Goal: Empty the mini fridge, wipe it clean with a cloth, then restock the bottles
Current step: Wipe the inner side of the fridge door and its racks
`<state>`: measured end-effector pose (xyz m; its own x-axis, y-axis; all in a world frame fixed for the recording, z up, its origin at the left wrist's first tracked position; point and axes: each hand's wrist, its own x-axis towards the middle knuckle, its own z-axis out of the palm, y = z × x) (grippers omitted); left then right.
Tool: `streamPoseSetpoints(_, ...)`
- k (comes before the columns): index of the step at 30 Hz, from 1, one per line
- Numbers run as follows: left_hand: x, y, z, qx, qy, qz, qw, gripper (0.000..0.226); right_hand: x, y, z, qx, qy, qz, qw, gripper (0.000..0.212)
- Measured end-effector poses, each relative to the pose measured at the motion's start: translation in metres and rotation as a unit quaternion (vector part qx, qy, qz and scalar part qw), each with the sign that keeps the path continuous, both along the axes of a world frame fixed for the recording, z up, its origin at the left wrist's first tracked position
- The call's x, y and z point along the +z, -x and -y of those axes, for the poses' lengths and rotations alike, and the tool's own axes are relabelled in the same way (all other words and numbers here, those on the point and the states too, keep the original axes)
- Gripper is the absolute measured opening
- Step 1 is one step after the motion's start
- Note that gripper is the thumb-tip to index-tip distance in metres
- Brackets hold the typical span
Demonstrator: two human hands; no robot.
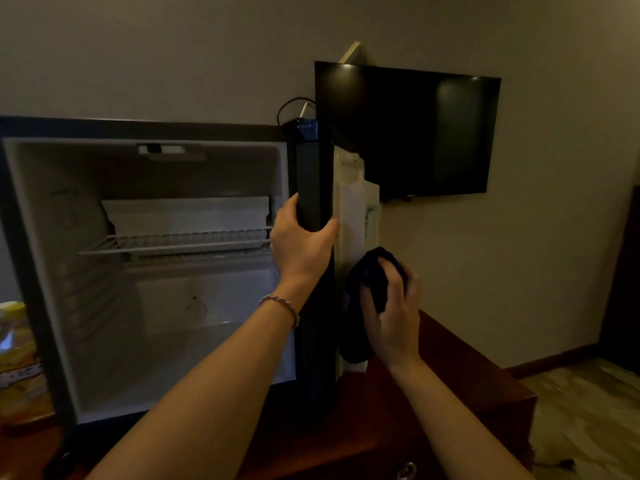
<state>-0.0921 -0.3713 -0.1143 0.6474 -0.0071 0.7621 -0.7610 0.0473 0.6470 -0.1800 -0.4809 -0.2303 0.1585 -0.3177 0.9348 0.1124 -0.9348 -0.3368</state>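
Observation:
The mini fridge (pixel 145 130) stands open on a dark wooden cabinet, its white inside empty apart from a wire shelf (pixel 173 241). Its door (pixel 313 174) is swung out, seen edge-on in the middle of the view. My left hand (pixel 302 241) grips the door's dark outer edge. My right hand (pixel 393 306) is closed on a dark blue cloth (pixel 367 299) and presses it against the white inner lining (pixel 349 216) of the door, low down. A yellow-labelled bottle (pixel 17 362) stands at the far left, beside the fridge.
A black wall-mounted television (pixel 415 129) hangs behind the door. Cables and a blue plug (pixel 306 128) sit on the fridge's top right corner. The wooden cabinet (pixel 433 403) extends right to an edge, with tiled floor (pixel 588 410) beyond.

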Motion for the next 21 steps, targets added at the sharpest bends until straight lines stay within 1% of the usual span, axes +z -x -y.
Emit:
streamPoseSetpoints(4, -0.001, 0.004, -0.003, -0.051, 0.008, -0.028, 0.998, 0.053, 0.023, 0.009, 0.003, -0.052, 0.061, 0.009, 0.997, 0.046)
streamPoseSetpoints(7, 0.001, 0.0, -0.006, -0.081, 0.0, -0.047, 0.996, 0.052, 0.039, 0.017, 0.003, -0.113, 0.102, -0.009, 0.988, 0.047)
streamPoseSetpoints(11, 0.009, -0.004, -0.01, -0.144, -0.014, -0.06, 0.988, 0.039, 0.069, 0.032, 0.006, -0.182, 0.158, -0.009, 0.971, 0.048)
streamPoseSetpoints(15, 0.029, 0.001, -0.009, -0.195, 0.017, -0.076, 0.978, 0.034, 0.104, 0.043, 0.011, -0.189, 0.193, 0.024, 0.963, 0.052)
streamPoseSetpoints(18, 0.053, 0.007, -0.006, -0.195, 0.024, -0.096, 0.976, 0.039, 0.134, 0.045, 0.006, -0.197, 0.218, 0.047, 0.955, 0.052)
streamPoseSetpoints(20, 0.061, 0.009, -0.004, -0.177, 0.017, -0.103, 0.979, 0.038, 0.156, 0.044, -0.003, -0.221, 0.232, 0.053, 0.946, 0.05)
streamPoseSetpoints(21, 0.063, 0.009, -0.003, -0.165, 0.01, -0.102, 0.981, 0.042, 0.167, 0.042, -0.008, -0.232, 0.239, 0.053, 0.942, 0.049)
